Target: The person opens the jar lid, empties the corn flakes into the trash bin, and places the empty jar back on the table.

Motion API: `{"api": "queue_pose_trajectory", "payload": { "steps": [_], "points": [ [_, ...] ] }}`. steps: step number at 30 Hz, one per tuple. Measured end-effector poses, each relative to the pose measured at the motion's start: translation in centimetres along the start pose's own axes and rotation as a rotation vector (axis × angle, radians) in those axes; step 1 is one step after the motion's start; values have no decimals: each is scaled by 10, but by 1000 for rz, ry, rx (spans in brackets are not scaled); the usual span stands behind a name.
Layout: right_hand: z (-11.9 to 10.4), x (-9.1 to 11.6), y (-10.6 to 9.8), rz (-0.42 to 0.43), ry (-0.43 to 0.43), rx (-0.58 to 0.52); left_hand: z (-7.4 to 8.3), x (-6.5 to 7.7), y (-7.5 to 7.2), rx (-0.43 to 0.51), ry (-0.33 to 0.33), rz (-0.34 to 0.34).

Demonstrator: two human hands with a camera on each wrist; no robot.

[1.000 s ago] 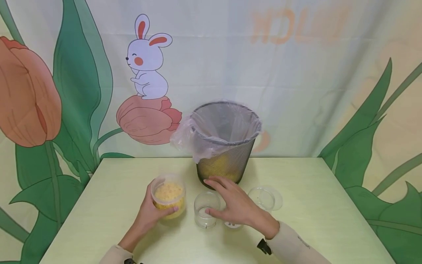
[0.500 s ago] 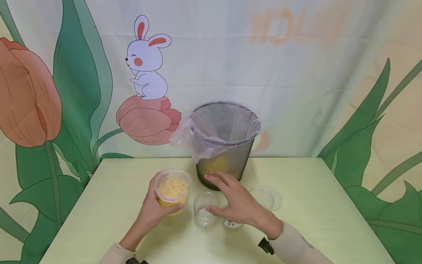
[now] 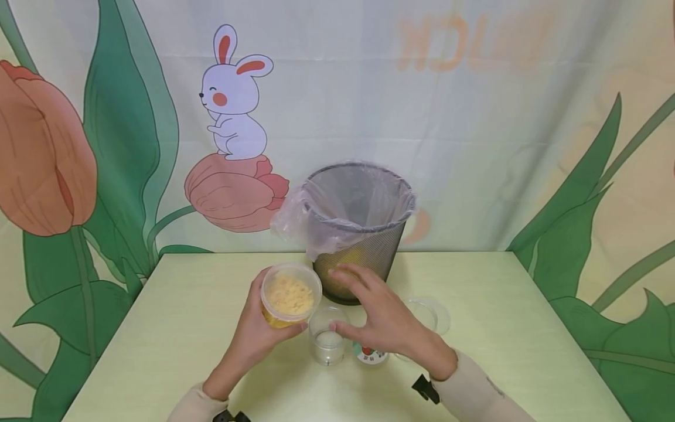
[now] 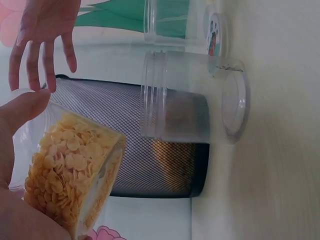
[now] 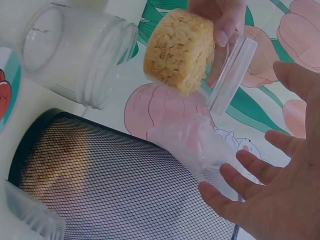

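Observation:
My left hand grips a clear plastic tub of yellow cereal flakes, raised and tilted toward the right. In the left wrist view the flakes show through the tub's side, under my thumb. An uncovered clear jar stands upright on the table, just right of and below the tub. My right hand hovers with fingers spread and nothing in it, its thumb overlapping the jar's mouth in the head view. A round lid with a red picture lies beside the jar, partly covered by that hand.
A black mesh wastebasket with a clear plastic liner stands behind the hands; something yellow shows low through its mesh. Another clear container is right of my right hand. A printed curtain hangs behind the table.
My left hand has lifted the tub and carried it right toward the jar, tipping its mouth further over. My right hand has shifted slightly up and right, showing more of the lid.

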State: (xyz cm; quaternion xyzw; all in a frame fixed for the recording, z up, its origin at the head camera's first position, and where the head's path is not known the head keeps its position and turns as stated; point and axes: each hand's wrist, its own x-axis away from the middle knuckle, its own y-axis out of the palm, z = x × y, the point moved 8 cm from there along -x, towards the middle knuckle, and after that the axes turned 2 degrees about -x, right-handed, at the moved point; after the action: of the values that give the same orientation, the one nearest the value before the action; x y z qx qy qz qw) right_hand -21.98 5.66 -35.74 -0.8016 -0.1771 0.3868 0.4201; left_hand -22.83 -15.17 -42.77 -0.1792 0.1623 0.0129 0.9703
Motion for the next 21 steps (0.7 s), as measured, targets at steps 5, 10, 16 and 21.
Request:
{"api": "queue_pose_trajectory", "payload": {
  "steps": [5,10,16,21],
  "points": [
    [-2,-1,-3,3,-1,-14,9,1,6,-88,22,-1],
    [-7,-3,-5,6,-7,-40,19,2,16,-133,52,-26],
    [-13,-7,-6,15,-14,-49,34,0,27,-168,123,-15],
    [-16,-9,-6,38,-24,-25,46,1,38,-266,254,-3]
  ]
}}
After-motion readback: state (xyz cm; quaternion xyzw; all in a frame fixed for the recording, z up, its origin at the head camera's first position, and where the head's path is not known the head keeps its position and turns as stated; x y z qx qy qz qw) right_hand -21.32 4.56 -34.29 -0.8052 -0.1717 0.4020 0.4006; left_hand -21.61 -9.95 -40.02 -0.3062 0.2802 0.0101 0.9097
